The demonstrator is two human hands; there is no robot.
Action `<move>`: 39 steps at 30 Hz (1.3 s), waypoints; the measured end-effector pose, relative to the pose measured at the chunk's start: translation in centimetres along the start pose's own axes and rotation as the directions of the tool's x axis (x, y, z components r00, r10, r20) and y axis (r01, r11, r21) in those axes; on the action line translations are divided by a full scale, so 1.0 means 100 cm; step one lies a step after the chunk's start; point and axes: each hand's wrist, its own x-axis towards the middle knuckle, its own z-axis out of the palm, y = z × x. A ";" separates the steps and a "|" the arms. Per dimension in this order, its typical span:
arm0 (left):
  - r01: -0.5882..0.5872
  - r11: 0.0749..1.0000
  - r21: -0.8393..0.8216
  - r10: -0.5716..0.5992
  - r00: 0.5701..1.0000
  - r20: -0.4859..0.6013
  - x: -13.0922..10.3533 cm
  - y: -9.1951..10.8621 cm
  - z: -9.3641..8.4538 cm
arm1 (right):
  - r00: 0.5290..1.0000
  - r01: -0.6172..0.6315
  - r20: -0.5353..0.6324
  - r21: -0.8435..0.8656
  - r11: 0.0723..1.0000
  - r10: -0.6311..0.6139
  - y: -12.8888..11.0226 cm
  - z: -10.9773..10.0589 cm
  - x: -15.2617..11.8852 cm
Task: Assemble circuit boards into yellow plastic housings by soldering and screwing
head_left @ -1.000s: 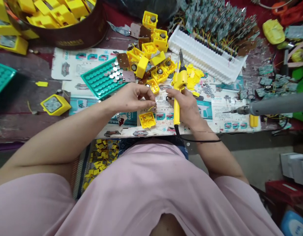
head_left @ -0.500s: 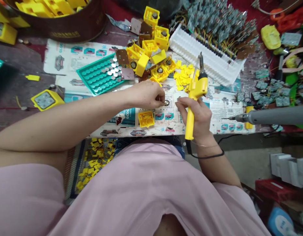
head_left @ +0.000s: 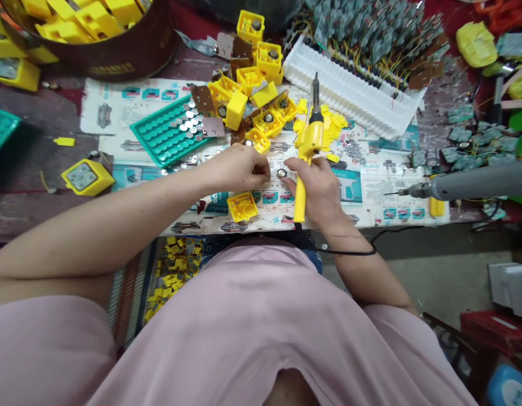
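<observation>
The person's right hand (head_left: 322, 189) is wrapped round the yellow soldering iron (head_left: 311, 138). Its dark tip points up and away — most likely so the hot end stays clear of skin. That leaves the thumb and first finger free, and a small round metal part (head_left: 281, 173) sits right by their tips; whether they pinch it is hard to tell. The left hand (head_left: 248, 166) has its fingers curled together just across from it, and nobody can tell if something tiny is in them.

An open yellow case (head_left: 242, 207) lies near the left hand, hollow side up, probably so its inside is easy to see and reach. It rests on a printed sheet (head_left: 117, 118) that may be there to guard the tabletop (head_left: 70, 113).

Now the holders. A green tray (head_left: 159, 144) has rows of round dips, with shiny silver discs (head_left: 193, 121) heaped at one end. A big brown tub (head_left: 117, 62) is full of yellow cases. A white ridged tray (head_left: 345, 96) has many circuit boards (head_left: 371, 34) packed along it — perhaps lined up so they don't tangle, since thin wires poke out.
</observation>
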 end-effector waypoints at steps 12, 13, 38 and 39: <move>0.009 0.999 0.041 -0.009 1.000 -0.003 0.001 0.001 0.004 | 0.984 0.053 0.158 0.176 0.983 -0.082 0.015 0.000 0.008; 0.006 0.999 0.053 -0.006 1.000 0.000 0.001 0.001 0.004 | 0.988 0.025 0.148 0.181 0.983 -0.053 0.017 -0.001 0.008; -0.021 0.999 -0.045 0.014 0.988 -0.155 -0.001 0.009 0.016 | 0.999 0.006 0.049 0.190 0.982 -0.016 0.008 0.003 0.001; -0.038 0.997 -0.068 0.027 0.987 -0.160 -0.001 0.008 0.016 | 0.999 0.030 0.036 0.187 0.982 -0.037 0.007 0.004 0.001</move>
